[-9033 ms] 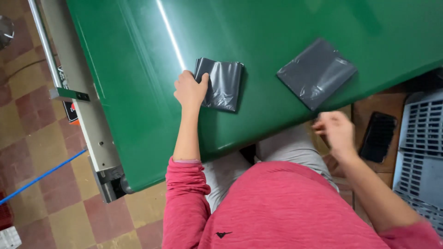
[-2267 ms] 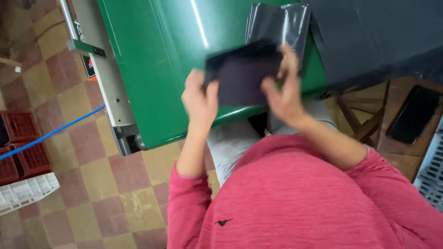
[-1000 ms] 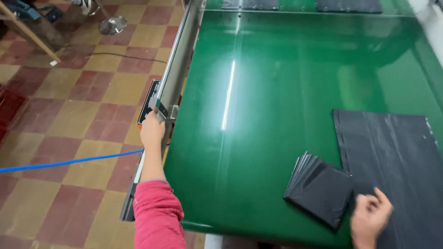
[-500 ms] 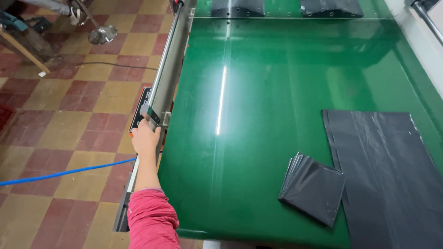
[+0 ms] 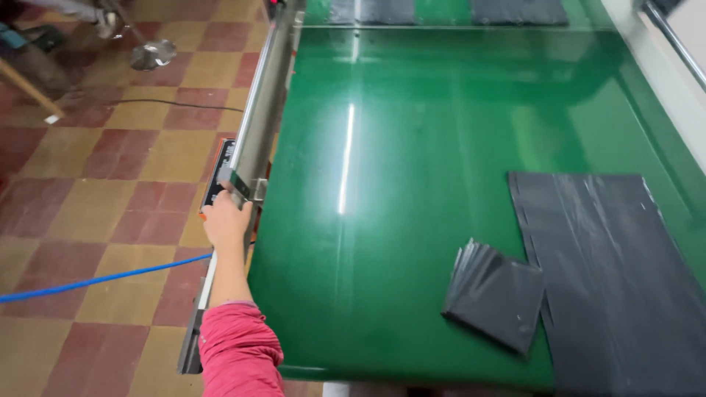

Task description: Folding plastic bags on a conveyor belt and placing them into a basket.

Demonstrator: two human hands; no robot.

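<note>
- The left hand (image 5: pixel 226 220) is pressing, fingers curled together, on the black control panel (image 5: pixel 218 170) beside the green belt (image 5: pixel 412 147).
- The panel's long axis is running away along the belt's left rail (image 5: pixel 265 110).
- The right hand is not showing.

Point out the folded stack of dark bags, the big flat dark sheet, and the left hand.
Folded bag stack (image 5: pixel 496 294), head view, middle of its top face.
Flat dark sheet (image 5: pixel 610 272), head view, its centre.
Left hand (image 5: pixel 226 219), head view, back of the hand, at the side-rail control panel.
</note>
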